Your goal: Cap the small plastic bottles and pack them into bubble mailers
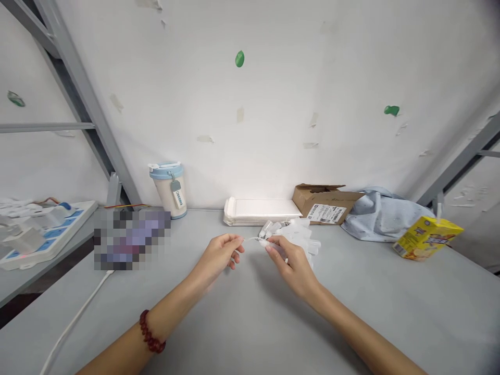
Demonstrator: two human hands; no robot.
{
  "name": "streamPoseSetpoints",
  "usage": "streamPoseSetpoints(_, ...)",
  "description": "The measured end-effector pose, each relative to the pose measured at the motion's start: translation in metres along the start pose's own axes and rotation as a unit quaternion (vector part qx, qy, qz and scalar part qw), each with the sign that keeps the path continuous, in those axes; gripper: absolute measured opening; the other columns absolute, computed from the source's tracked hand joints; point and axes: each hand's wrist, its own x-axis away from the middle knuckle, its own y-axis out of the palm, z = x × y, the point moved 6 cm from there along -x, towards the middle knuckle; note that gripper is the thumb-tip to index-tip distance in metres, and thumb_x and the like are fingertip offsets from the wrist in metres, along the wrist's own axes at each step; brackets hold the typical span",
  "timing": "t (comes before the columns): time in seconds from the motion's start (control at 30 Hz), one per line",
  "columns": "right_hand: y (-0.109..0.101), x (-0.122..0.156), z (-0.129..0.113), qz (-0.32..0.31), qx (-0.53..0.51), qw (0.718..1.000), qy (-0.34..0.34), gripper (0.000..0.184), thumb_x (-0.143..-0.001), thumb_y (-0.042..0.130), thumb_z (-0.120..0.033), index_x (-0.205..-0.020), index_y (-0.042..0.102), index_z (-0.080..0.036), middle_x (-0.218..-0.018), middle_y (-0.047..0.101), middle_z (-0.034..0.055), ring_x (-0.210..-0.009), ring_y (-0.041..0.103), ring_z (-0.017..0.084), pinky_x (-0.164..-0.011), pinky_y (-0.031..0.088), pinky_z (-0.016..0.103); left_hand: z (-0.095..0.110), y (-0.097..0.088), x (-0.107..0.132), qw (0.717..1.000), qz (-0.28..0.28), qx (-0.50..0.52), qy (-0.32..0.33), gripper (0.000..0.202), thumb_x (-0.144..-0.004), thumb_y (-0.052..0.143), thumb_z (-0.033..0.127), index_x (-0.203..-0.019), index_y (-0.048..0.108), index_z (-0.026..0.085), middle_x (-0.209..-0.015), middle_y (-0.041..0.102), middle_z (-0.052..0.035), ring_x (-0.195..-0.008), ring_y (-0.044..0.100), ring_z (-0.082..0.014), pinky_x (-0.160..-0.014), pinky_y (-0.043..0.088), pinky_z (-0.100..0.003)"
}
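A thin white cord-like strip spans the small gap between my two hands above the grey table. My left hand pinches its left end between thumb and forefinger, with the other fingers curled loosely. At the opposite end, the fingertips of my right hand are closed on the strip. Just behind my right hand lies a pile of translucent whitish plastic pieces, partly covered by that hand. Their exact kind is too unclear to make out.
At the back stand a stack of white padded envelopes, a cardboard box and a lidded cup. Bluish cloth and a yellow carton are right. Left are a blurred-out object, a white cable and a power strip.
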Motion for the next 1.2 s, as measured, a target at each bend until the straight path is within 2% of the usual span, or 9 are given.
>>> streamPoseSetpoints(0.13,-0.001,-0.001,-0.002,-0.002,-0.004,1.0,-0.001,0.031,-0.088,0.037,-0.042,-0.095,0.054,-0.017,-0.072,0.059,0.0022,-0.061,0.049,0.014,-0.051,0.034,0.023,0.004,0.003,0.001,1.0,-0.009,-0.02,0.011,0.031,-0.073,0.056,0.044,-0.086,0.059,0.016,-0.08,0.056,-0.0022,-0.061,0.048,-0.0099,-0.052,0.039,-0.022)
streamPoseSetpoints(0.33,0.003,0.001,-0.004,-0.016,-0.008,1.0,0.001,0.031,-0.087,0.038,-0.042,-0.093,0.055,-0.017,-0.065,0.055,0.0002,-0.055,0.045,0.012,-0.048,0.031,0.022,0.007,0.008,0.006,0.998,-0.014,-0.056,0.018,0.026,-0.071,0.057,0.041,-0.072,0.059,0.015,-0.07,0.055,-0.0007,-0.058,0.047,-0.0098,-0.053,0.039,-0.022)
streamPoseSetpoints(0.5,0.005,0.002,-0.004,-0.03,0.002,1.0,-0.003,0.03,-0.087,0.038,-0.042,-0.09,0.056,-0.017,-0.059,0.051,-0.0015,-0.052,0.042,0.012,-0.048,0.029,0.023,0.003,0.013,0.004,0.992,-0.075,-0.105,0.0,0.022,-0.071,0.056,0.036,-0.068,0.059,0.015,-0.064,0.056,-0.0002,-0.054,0.049,-0.0105,-0.052,0.038,-0.023)
streamPoseSetpoints(0.57,0.005,0.002,-0.007,-0.038,0.01,0.999,-0.005,0.03,-0.087,0.039,-0.041,-0.086,0.057,-0.017,-0.059,0.052,-0.0012,-0.052,0.042,0.012,-0.049,0.03,0.023,0.009,0.002,0.0,0.993,-0.029,-0.113,0.03,0.021,-0.071,0.056,0.034,-0.063,0.058,0.014,-0.058,0.054,0.0008,-0.052,0.048,-0.0101,-0.051,0.037,-0.023)
streamPoseSetpoints(0.63,0.004,0.002,-0.012,-0.056,0.007,0.998,-0.011,0.029,-0.087,0.039,-0.04,-0.085,0.057,-0.018,-0.06,0.053,-0.0011,-0.053,0.043,0.012,-0.049,0.03,0.023,0.022,-0.015,-0.002,0.987,0.065,-0.104,0.099,0.017,-0.069,0.056,0.029,-0.06,0.057,0.015,-0.056,0.052,0.0021,-0.053,0.047,-0.0094,-0.053,0.037,-0.022)
streamPoseSetpoints(0.7,0.004,0.004,-0.018,-0.075,-0.005,0.997,-0.018,0.028,-0.087,0.039,-0.04,-0.086,0.057,-0.018,-0.062,0.054,-0.0011,-0.053,0.042,0.011,-0.049,0.03,0.023,0.031,-0.021,-0.002,0.981,0.087,-0.1,0.139,0.014,-0.068,0.056,0.025,-0.058,0.056,0.015,-0.056,0.052,0.0028,-0.053,0.046,-0.0087,-0.054,0.037,-0.021)
streamPoseSetpoints(0.77,0.002,0.005,-0.021,-0.08,-0.015,0.997,-0.017,0.028,-0.087,0.04,-0.041,-0.086,0.057,-0.019,-0.064,0.055,-0.0004,-0.055,0.044,0.012,-0.049,0.03,0.022,0.03,-0.018,-0.002,0.984,0.062,-0.1,0.131,0.014,-0.068,0.054,0.023,-0.056,0.055,0.015,-0.052,0.05,0.0037,-0.051,0.045,-0.0085,-0.052,0.036,-0.021)
streamPoseSetpoints(0.93,-0.004,0.002,-0.014,-0.045,-0.048,0.998,0.003,0.029,-0.086,0.041,-0.041,-0.084,0.058,-0.018,-0.069,0.056,0.0003,-0.06,0.046,0.012,-0.051,0.032,0.022,0.013,0.003,0.0,0.994,-0.05,-0.076,0.057,0.017,-0.07,0.056,0.028,-0.059,0.056,0.015,-0.056,0.052,0.0022,-0.053,0.048,-0.0098,-0.054,0.039,-0.023)
streamPoseSetpoints(1.2,-0.007,-0.001,-0.011,-0.04,-0.111,0.993,0.021,0.027,-0.085,0.043,-0.039,-0.079,0.058,-0.017,-0.064,0.048,-0.0023,-0.057,0.042,0.01,-0.053,0.034,0.022,0.012,0.011,0.005,0.997,-0.068,-0.012,0.045,0.023,-0.073,0.058,0.037,-0.065,0.058,0.015,-0.063,0.052,0.0005,-0.056,0.047,-0.0096,-0.055,0.039,-0.023)
